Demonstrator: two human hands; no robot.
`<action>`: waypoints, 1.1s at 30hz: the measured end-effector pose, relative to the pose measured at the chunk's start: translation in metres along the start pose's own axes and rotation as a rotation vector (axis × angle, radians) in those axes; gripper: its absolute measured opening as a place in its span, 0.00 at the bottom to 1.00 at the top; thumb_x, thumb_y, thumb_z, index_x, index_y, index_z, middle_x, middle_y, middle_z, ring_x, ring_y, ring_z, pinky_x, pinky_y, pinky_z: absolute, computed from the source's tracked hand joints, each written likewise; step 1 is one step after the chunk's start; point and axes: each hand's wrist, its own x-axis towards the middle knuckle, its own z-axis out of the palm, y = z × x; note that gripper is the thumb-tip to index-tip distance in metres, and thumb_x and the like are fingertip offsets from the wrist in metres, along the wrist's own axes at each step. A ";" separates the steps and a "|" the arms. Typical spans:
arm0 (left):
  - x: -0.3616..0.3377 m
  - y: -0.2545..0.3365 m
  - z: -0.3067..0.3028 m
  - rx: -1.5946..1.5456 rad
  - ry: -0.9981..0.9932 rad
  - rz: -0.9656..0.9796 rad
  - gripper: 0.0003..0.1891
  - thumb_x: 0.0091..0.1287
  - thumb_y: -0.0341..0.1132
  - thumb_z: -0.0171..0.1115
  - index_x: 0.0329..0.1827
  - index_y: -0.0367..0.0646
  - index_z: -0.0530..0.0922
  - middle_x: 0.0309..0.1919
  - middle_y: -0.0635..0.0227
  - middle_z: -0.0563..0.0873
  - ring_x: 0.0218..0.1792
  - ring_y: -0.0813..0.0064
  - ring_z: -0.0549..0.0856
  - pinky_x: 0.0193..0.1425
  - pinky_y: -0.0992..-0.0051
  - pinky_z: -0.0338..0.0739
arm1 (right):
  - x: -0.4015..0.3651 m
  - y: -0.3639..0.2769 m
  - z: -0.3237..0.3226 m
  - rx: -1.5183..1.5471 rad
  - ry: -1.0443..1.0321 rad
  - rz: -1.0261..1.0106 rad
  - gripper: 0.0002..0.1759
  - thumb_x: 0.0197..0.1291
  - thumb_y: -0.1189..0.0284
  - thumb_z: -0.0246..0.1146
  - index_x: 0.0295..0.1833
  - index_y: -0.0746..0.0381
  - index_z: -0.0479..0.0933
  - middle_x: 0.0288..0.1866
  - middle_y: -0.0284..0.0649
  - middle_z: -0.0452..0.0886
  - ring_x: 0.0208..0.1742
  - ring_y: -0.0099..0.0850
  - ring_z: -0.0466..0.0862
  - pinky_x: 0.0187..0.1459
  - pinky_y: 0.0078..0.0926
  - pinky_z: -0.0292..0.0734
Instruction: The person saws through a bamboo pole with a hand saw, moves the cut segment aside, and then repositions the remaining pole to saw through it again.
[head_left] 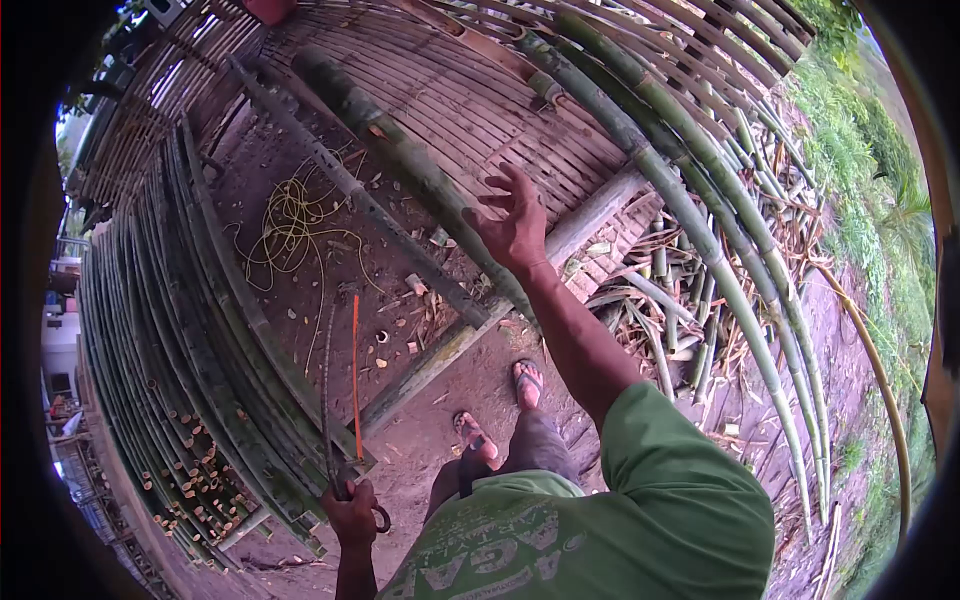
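Green shirt [680, 480], faded pale lettering [490, 556]

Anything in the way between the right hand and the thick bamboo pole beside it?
Nothing visible: the right hand is open beside the thick pole, with no other thing between them. One view cannot settle the gap in height.

A green shirt [690, 490] here, pale lettering [490, 555] across it! Yellow cord [290, 228] on brown soil [410, 450], a vivid orange strip [356, 380], pinkish-brown striped slats [460, 110], a mottled green pole [400, 160]; the dim blade [325, 400] looks dark brown, perhaps.
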 end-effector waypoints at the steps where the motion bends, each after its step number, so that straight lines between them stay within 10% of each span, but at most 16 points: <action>1: 0.003 0.007 0.002 -0.005 -0.001 0.015 0.12 0.58 0.26 0.62 0.26 0.43 0.65 0.17 0.71 0.73 0.16 0.79 0.74 0.21 0.76 0.71 | -0.009 0.001 -0.009 -0.106 -0.018 -0.020 0.51 0.39 0.63 0.79 0.69 0.63 0.62 0.57 0.51 0.79 0.52 0.46 0.83 0.51 0.40 0.80; 10: 0.010 0.004 0.017 0.178 -0.022 -0.019 0.11 0.57 0.25 0.59 0.28 0.44 0.63 0.16 0.72 0.71 0.15 0.79 0.73 0.19 0.75 0.71 | -0.274 0.160 -0.221 -0.899 -0.305 0.487 0.61 0.25 0.54 0.83 0.71 0.57 0.62 0.65 0.49 0.70 0.68 0.50 0.68 0.68 0.46 0.62; 18: 0.027 -0.014 0.012 0.425 -0.083 0.012 0.14 0.54 0.31 0.65 0.20 0.43 0.65 0.15 0.75 0.68 0.18 0.84 0.68 0.23 0.74 0.64 | -0.245 0.204 -0.236 -1.043 -0.562 0.769 0.47 0.25 0.53 0.81 0.56 0.54 0.71 0.46 0.46 0.85 0.47 0.47 0.85 0.50 0.42 0.81; 23: 0.018 0.018 0.020 0.480 -0.118 0.063 0.14 0.53 0.33 0.66 0.21 0.42 0.67 0.14 0.75 0.68 0.19 0.82 0.68 0.25 0.71 0.65 | -0.224 0.160 -0.226 -1.107 -0.680 0.853 0.58 0.27 0.53 0.79 0.71 0.51 0.64 0.52 0.46 0.84 0.51 0.45 0.84 0.56 0.38 0.79; 33: 0.032 -0.059 -0.005 0.305 -0.099 0.015 0.15 0.53 0.36 0.68 0.19 0.40 0.70 0.14 0.69 0.72 0.18 0.77 0.71 0.25 0.70 0.68 | -0.147 0.073 -0.129 -0.979 -0.739 0.608 0.45 0.25 0.51 0.77 0.52 0.65 0.79 0.46 0.49 0.86 0.47 0.41 0.86 0.52 0.35 0.81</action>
